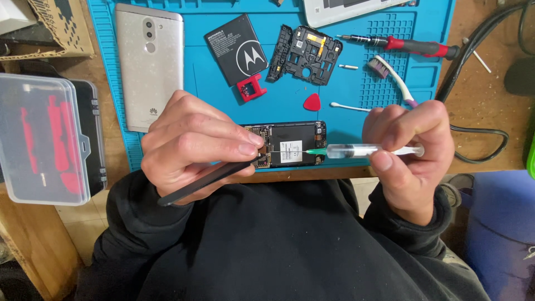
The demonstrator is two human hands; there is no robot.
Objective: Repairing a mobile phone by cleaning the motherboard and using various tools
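Surface: blue silicone work mat on a wooden bench; tiled floor visible below bench edge, blue bin at lower R.

Hands: left hand w/ fingers closed on black tweezers, tips at the opened phone. Right hand w/ fingers clamped round a clear syringe, thumb on barrel, green needle hub pointing L, needle tip over the phone's board. Phone lies at mat's near edge, between the 2 hands, partly hidden by L fingers.

Count on mat: 1 silver phone face down, 1 black battery, 1 black inner frame, 1 red clip, 1 red pick, 1 red-handled screwdriver, 1 toothbrush, 1 cotton swab.

Off mat: 1 clear plastic case w/ red contents, blurred. White device at top edge cut off; cardboard box top L cut off. Syringe contents hard to make out.
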